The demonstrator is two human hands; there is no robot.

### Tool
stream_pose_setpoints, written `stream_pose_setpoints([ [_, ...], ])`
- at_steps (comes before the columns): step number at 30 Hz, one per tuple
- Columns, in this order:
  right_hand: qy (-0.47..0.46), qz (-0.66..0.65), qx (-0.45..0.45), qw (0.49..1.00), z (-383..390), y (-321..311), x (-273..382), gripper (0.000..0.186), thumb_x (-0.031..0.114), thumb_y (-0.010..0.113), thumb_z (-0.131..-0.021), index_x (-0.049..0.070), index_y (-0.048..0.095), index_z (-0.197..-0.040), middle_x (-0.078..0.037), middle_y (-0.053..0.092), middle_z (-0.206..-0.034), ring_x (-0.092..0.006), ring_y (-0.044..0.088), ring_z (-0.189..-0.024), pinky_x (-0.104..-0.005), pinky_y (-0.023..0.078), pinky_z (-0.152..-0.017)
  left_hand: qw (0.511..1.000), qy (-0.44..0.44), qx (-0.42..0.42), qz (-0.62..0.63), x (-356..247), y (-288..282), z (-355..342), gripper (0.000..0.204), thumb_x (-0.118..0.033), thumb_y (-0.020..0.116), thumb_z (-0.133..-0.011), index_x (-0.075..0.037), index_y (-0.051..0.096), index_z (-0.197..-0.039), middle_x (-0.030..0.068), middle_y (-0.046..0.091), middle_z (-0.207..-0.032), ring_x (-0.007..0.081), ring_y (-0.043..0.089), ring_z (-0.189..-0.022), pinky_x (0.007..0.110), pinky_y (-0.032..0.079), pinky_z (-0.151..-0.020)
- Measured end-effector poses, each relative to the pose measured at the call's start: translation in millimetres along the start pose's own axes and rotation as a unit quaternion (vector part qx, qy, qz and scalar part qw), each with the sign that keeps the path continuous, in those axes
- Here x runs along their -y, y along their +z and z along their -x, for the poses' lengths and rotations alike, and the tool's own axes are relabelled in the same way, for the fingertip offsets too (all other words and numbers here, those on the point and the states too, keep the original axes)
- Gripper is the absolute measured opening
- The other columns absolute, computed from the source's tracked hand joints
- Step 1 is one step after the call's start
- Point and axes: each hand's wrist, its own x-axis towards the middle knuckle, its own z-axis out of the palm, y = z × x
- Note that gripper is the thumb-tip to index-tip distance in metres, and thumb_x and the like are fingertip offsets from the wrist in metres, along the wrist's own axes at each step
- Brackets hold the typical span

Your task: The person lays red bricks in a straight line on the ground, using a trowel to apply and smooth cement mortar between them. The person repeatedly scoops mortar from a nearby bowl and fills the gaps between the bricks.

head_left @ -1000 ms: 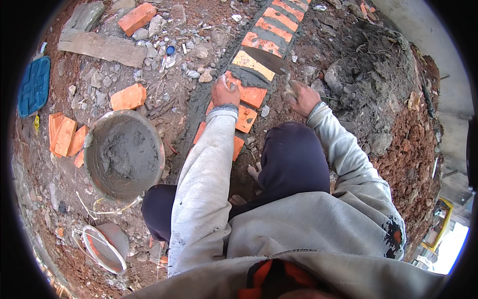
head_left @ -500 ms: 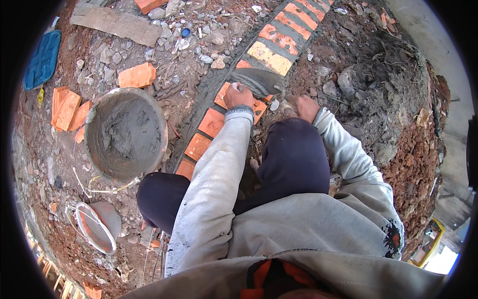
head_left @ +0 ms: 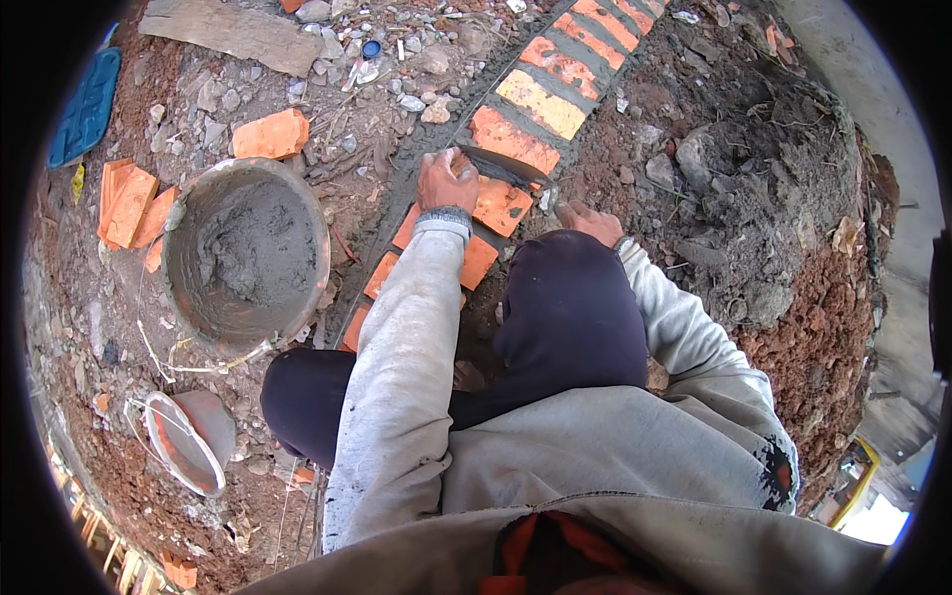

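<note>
A row of mortared bricks, among them a pale yellow one (head_left: 540, 104) and a red one (head_left: 514, 139), curves up the middle of the view. My right hand (head_left: 590, 223) is closed on the handle of a trowel, whose blade (head_left: 504, 165) lies low and flat just below that red brick, above several looser bricks (head_left: 501, 206). My left hand (head_left: 446, 180) has its fingers curled at the blade's left tip, beside the strip of wet mortar (head_left: 402, 169); what they grip, if anything, is hidden. My forearm covers part of the lower bricks.
A bucket of grey mortar (head_left: 248, 253) stands left, with an empty bucket (head_left: 188, 441) below it. Broken bricks (head_left: 134, 206), a board (head_left: 228, 35) and a blue plastic item (head_left: 84, 104) lie on the rubble. A dirt mound (head_left: 764, 198) and concrete surface (head_left: 897, 198) are right.
The trowel blade has moved down the row from over the yellow brick to below the red one, exposing that red brick. My left hand shifted right, then back left.
</note>
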Motion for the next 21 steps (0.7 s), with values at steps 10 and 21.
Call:
stream_pose_setpoints([
  [10, 0.009, -0.046, -0.059, 0.997, 14.2, 0.8, 7.6, 0.039, 0.038, 0.05, -0.088, 0.006, 0.052, -0.11, -0.018, 0.059, -0.107, -0.0361, 0.065, -0.087, -0.0455, 0.052, -0.068, 0.994, 0.074, 0.016, -0.076, -0.1, 6.4, 10.8, 0.043, -0.026, 0.075, -0.072, -0.003, 0.061, -0.106, 0.014, 0.053, -0.106, 0.0308, 0.054, -0.102, 0.04, 0.045, -0.089],
  [21, 0.028, -0.022, -0.032, 0.999, 14.6, -4.4, 10.0, 0.044, 0.043, 0.052, -0.087, 0.004, 0.053, -0.108, -0.018, 0.059, -0.101, -0.036, 0.064, -0.084, -0.0459, 0.052, -0.068, 0.981, 0.178, -0.003, -0.078, 1.3, 14.1, 17.4, 0.031, -0.025, 0.074, -0.074, -0.003, 0.067, -0.095, 0.0143, 0.057, -0.099, 0.0314, 0.055, -0.099, 0.04, 0.044, -0.088],
])
